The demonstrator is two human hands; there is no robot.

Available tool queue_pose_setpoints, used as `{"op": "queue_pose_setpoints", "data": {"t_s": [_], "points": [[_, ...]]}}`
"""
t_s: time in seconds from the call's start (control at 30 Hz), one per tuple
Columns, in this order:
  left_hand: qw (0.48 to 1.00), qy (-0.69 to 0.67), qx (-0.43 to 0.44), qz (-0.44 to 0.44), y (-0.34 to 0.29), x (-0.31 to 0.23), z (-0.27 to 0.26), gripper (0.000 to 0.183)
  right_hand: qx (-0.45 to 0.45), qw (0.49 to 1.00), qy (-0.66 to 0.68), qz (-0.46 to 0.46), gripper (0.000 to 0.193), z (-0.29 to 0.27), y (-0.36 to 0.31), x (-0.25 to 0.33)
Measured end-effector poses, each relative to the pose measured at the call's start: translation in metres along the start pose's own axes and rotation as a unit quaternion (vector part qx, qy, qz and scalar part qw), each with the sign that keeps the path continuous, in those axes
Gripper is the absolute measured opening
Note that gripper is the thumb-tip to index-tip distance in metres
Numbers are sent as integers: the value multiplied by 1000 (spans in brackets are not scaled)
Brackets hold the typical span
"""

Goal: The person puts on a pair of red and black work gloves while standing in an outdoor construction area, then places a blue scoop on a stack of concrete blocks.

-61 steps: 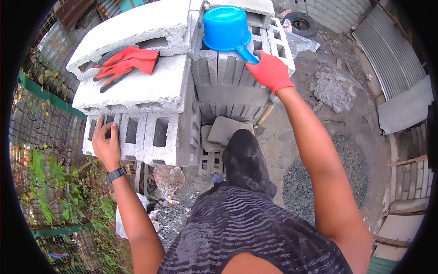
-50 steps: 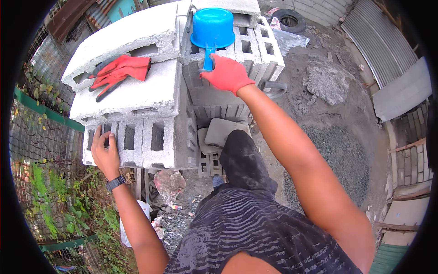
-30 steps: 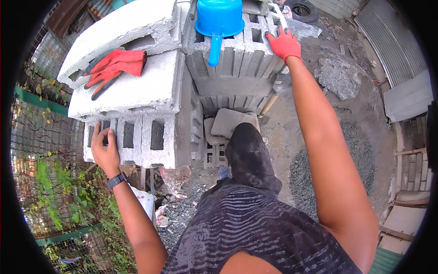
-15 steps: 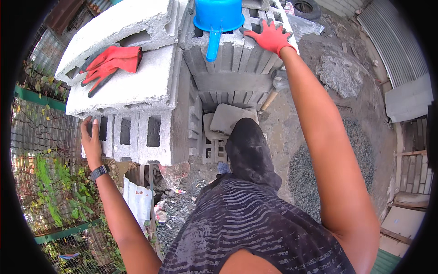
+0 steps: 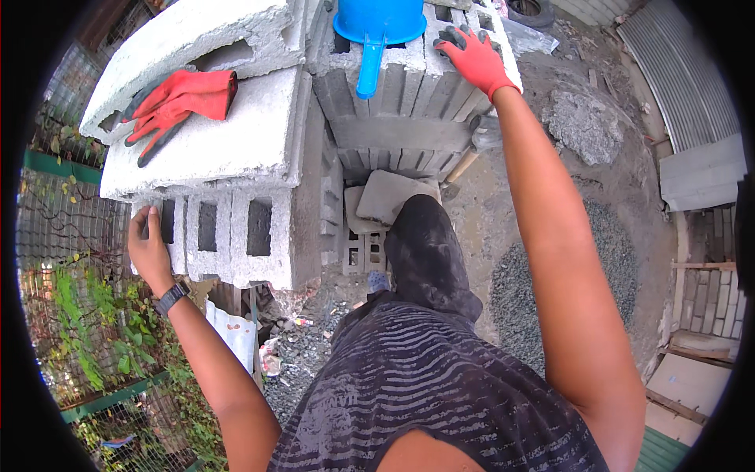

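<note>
My left hand (image 5: 148, 250), bare with a dark watch at the wrist, rests against the left end of a grey hollow concrete block (image 5: 271, 267). Its thumb and fingers are apart, beside one of the block's holes. My right hand (image 5: 476, 60), in a red glove with dark fingertips, lies spread on upright hollow blocks (image 5: 409, 86) and holds nothing. A blue plastic dipper (image 5: 380, 22) sits on those blocks to its left, handle toward me. A pair of red and black work gloves (image 5: 179, 110) lies on a pale block (image 5: 236, 153) in the left stack, under another tilted block (image 5: 189, 51).
A hammer with a wooden handle (image 5: 461, 167) leans by the right stack. Flat grey slabs (image 5: 392, 197) rest low between the stacks and my leg. Gravel (image 5: 523, 291) is heaped at right. A wire fence with plants (image 5: 86, 315) runs along the left.
My right hand has slid a little to the right over the blocks, away from the dipper. My left hand stays at the block's end, its fingers slightly more bent. The view has shifted slightly.
</note>
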State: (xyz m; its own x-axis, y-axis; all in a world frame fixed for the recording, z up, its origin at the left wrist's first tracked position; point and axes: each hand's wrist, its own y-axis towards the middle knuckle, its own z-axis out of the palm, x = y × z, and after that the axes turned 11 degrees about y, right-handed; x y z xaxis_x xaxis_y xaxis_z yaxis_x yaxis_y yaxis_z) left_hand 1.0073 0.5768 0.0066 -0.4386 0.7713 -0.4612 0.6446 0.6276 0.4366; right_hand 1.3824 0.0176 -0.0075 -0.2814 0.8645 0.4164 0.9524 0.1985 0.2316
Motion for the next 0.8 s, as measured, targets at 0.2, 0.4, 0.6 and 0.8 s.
{"op": "queue_pose_setpoints", "data": {"t_s": [0.2, 0.4, 0.6, 0.8], "points": [[999, 33, -22, -3, -1, 1, -1, 41, -27, 999, -30, 11, 97, -4, -10, 16], [1000, 18, -17, -9, -2, 8, 0, 39, -8, 1000, 17, 22, 100, -8, -15, 26], [1000, 13, -5, -17, 1, -2, 1, 38, -9, 999, 34, 19, 107, -8, -4, 2], [999, 36, 8, -28, -2, 7, -2, 43, 3, 1000, -8, 10, 98, -5, -13, 21]]}}
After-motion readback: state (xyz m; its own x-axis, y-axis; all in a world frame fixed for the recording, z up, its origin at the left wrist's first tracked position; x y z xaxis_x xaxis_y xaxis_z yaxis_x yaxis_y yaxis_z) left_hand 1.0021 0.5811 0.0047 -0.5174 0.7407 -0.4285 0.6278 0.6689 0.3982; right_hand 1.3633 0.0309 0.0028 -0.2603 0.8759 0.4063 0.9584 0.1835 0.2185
